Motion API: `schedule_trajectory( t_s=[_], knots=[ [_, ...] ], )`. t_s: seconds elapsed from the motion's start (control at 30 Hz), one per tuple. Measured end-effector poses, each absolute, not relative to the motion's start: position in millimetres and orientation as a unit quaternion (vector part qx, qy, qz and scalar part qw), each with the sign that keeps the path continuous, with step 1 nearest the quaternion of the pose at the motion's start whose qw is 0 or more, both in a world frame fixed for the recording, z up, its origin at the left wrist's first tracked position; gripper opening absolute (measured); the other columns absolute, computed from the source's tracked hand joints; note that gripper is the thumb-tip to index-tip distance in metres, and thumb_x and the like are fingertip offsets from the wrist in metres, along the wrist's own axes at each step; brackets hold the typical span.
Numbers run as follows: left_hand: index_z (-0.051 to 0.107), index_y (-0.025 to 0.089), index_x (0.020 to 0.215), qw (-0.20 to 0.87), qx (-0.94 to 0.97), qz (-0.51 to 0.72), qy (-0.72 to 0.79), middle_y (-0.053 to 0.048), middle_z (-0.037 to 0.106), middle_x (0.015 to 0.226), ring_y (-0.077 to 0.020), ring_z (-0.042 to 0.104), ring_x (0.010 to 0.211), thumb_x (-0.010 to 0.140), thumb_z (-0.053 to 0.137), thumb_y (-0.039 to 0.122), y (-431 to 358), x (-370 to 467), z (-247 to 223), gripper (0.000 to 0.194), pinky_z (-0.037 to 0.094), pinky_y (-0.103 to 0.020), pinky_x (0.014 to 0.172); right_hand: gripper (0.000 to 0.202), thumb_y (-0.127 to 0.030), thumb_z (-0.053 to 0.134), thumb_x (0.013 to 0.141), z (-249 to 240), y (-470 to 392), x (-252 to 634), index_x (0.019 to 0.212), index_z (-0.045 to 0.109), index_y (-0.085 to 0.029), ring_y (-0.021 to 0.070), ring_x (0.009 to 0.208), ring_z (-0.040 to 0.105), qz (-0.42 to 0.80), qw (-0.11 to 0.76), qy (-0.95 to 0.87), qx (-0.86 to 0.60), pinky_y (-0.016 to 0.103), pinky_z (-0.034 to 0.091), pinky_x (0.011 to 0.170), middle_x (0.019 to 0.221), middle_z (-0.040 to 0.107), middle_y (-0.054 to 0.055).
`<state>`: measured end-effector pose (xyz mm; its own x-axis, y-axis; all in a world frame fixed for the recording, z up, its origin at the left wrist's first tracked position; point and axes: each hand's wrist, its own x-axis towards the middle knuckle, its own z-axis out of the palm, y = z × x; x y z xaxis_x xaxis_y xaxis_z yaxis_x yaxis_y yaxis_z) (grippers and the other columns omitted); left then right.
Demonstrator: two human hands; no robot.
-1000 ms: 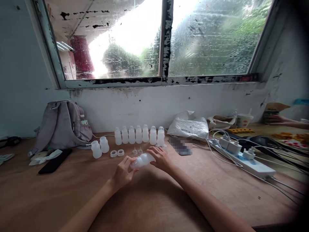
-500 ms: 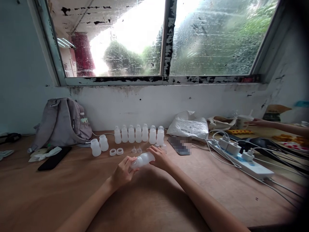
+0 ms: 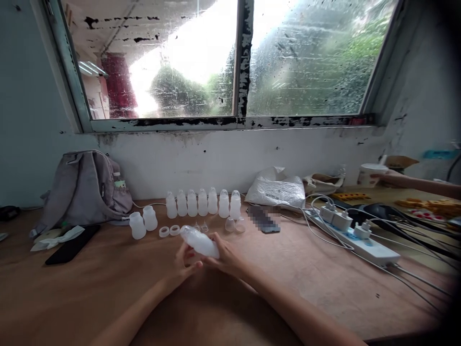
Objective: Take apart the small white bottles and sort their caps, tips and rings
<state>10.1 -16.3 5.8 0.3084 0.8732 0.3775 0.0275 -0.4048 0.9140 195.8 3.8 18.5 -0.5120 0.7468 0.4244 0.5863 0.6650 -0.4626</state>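
A translucent baby bottle (image 3: 201, 242) lies tilted in the air, its capped top toward the upper left. My right hand (image 3: 224, 254) is closed around its base end. Just below the bottle's top, my left hand (image 3: 186, 262) has thumb and fingers apart; whether a fingertip touches the bottle I cannot tell. Behind the hands stand several assembled bottles (image 3: 192, 204) in a row. Two white rings (image 3: 164, 232) and two clear nipples (image 3: 204, 227), partly hidden by the held bottle, lie in front of them. Two clear caps (image 3: 229, 224) rest to the right.
Two open bottles (image 3: 137, 226) stand at left, near a grey backpack (image 3: 86, 187) and a black phone (image 3: 72, 245). Rightward are another phone (image 3: 270, 226), a silver bag (image 3: 277, 190) and a power strip (image 3: 374, 250) with cables. Another person's hand (image 3: 389, 179) holds a white cup (image 3: 370, 173).
The bottle has swung so its top points up and left, held by my right hand. My left hand has loosened from its end. The other person's cup has risen and moved right.
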Motion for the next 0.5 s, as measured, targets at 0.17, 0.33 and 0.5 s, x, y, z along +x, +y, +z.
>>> schedule_trajectory(
  t_s=[0.17,0.33,0.5],
  knots=[
    [0.044,0.02,0.113,0.482,0.633,0.496,0.349,-0.008,0.051,0.114,-0.0226,0.048,0.105,0.075,0.051,0.039,-34.9,19.5,23.9,0.044,0.038,-0.037,0.091,0.03,-0.037,0.027,0.087,25.7,-12.1,182.1,0.11,0.035,-0.02,0.0156,0.092,0.051,0.236,0.308,-0.861,-0.328,0.027,0.04,0.077,0.107,0.051,0.007],
    [0.05,0.015,0.103,0.414,0.624,0.535,0.391,-0.009,0.058,0.102,-0.022,0.054,0.095,0.075,0.05,0.038,-35.7,14.4,30.2,0.036,0.044,-0.033,0.081,0.027,-0.038,0.033,0.085,29.8,-6.7,184.9,0.103,0.045,-0.021,0.0131,0.079,0.051,0.187,0.312,-0.876,-0.318,0.028,0.041,0.075,0.097,0.05,0.005],
    [0.053,0.017,0.094,0.108,0.749,0.474,0.451,-0.004,0.06,0.086,-0.0183,0.056,0.078,0.072,0.053,0.038,-21.6,-0.6,22.4,0.03,0.045,-0.029,0.069,0.037,-0.037,0.04,0.082,27.2,1.4,191.4,0.114,0.034,-0.02,0.0095,0.067,0.049,0.183,0.393,-0.839,-0.328,0.023,0.041,0.063,0.095,0.05,0.005]
  ],
)
